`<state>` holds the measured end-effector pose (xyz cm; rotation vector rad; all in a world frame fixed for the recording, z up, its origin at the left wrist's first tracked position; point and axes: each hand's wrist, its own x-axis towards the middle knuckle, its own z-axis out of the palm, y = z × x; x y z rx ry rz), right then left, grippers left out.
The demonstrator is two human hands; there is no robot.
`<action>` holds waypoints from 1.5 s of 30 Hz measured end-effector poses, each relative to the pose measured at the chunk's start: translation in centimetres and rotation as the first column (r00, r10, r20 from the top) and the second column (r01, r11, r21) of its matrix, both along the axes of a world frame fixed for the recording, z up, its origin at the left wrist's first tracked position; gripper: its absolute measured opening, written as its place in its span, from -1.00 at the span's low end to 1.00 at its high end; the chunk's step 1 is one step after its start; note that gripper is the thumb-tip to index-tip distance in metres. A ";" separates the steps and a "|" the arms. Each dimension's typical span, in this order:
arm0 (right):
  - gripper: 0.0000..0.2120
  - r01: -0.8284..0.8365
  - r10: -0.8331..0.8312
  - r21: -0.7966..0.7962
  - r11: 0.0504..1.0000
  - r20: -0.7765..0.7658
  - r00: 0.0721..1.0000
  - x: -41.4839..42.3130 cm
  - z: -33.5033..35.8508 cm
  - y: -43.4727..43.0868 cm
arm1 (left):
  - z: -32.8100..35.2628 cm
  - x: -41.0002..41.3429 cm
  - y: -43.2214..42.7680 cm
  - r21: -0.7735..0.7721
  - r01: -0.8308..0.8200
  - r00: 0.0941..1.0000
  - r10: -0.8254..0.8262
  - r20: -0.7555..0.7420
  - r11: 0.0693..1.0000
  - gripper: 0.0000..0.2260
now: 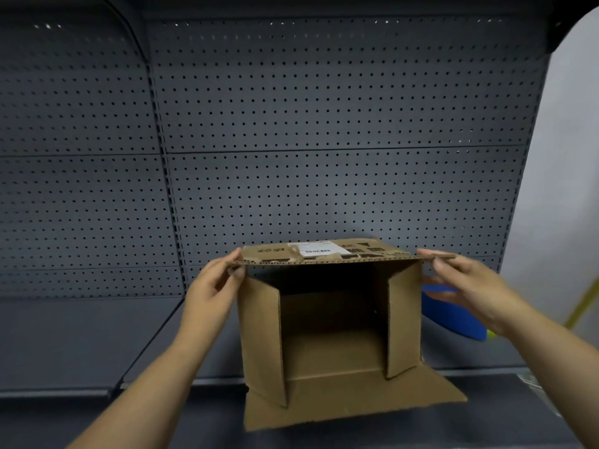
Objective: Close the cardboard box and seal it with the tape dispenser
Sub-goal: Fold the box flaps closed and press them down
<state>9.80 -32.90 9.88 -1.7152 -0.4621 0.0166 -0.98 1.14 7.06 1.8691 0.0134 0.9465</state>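
A brown cardboard box (330, 338) lies on its side on a dark shelf, its open mouth facing me. The top flap (327, 252), with a white label, sticks out level; the bottom flap (350, 403) lies flat toward me, and the two side flaps stand partly folded in. My left hand (215, 286) pinches the top flap's left corner. My right hand (466, 283) pinches the flap's right corner with thumb and forefinger, the other fingers spread. A blue object (453, 315), possibly the tape dispenser, sits behind my right hand, mostly hidden.
A grey pegboard back wall (291, 124) rises behind the box. The dark shelf (81, 345) stretches to the left. A pale wall and a yellow stick (580, 306) are at the far right.
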 end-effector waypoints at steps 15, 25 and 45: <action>-0.83 0.249 -0.303 0.323 0.913 0.129 0.944 2.8 -0.3 2.2 | -0.7 1.8 -0.5 0.048 0.000 0.998 -0.004 0.065 0.999 -0.79; -0.86 0.090 -0.131 0.307 0.947 0.115 0.985 2.9 -1.0 2.0 | -1.6 2.7 -0.4 0.021 -0.109 0.994 0.108 0.025 0.994 -0.57; -0.11 -0.055 0.226 -0.506 0.861 0.284 0.932 3.4 -1.9 0.7 | -3.3 2.0 3.1 0.438 -0.037 0.999 0.036 0.010 0.898 -0.25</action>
